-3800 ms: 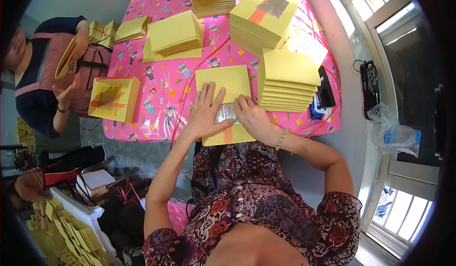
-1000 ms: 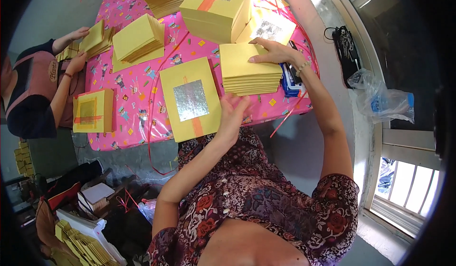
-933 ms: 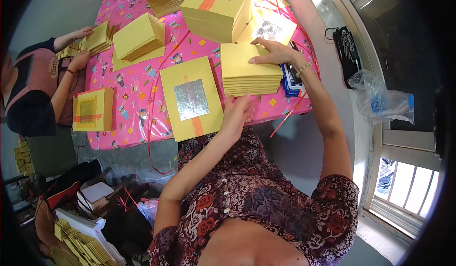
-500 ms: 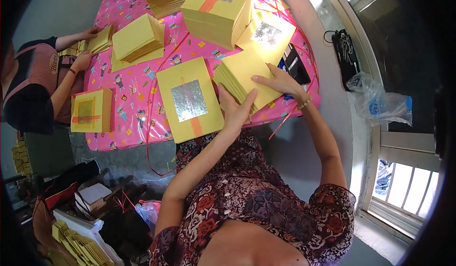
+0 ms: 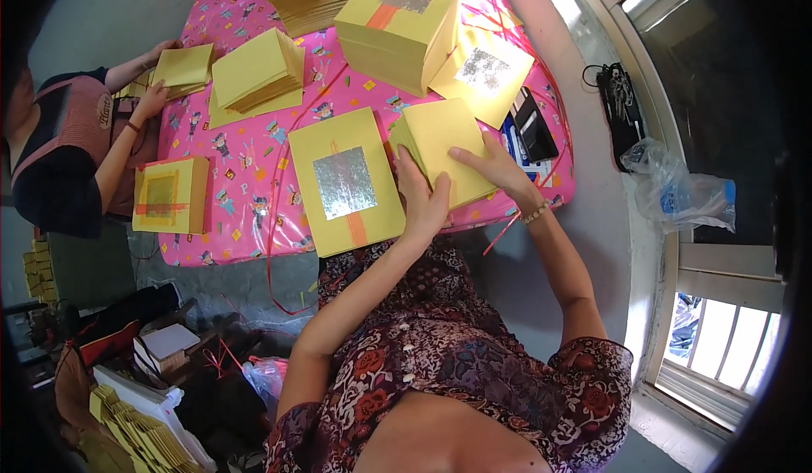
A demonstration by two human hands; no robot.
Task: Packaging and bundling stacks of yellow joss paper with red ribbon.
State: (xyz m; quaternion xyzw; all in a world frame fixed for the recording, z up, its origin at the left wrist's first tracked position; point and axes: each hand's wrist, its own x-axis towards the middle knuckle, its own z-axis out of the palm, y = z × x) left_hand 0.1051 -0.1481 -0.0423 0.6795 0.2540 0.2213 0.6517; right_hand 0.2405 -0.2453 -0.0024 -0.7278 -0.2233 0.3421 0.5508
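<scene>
Working remotely at a pink-covered table (image 5: 241, 173), I had both hands on a yellow stack (image 5: 447, 135), set at an angle on the near right; whether it sat fully on the cloth I couldn't tell. My L hand (image 5: 425, 201) gripped its left side, fingers along the layered edge, thumb on top. My R hand (image 5: 497, 169), w/ a beaded bracelet (image 5: 535, 213) at the wrist, gripped the right edge, thumb also on top, other fingertips partly hidden. Just left lay flat yellow paper (image 5: 345, 182) w/ a silver square. Beyond, toward the far side, stood a tall yellow block (image 5: 397, 38); a silver-patched sheet (image 5: 484, 71) lay btwn it & a black phone (image 5: 535, 133) on the right. Far left, a co-worker (image 5: 63, 139) in dark sleeves & pink apron had hands on folded paper (image 5: 184, 65); a smaller yellow block (image 5: 169, 196) sat nr the left edge.
</scene>
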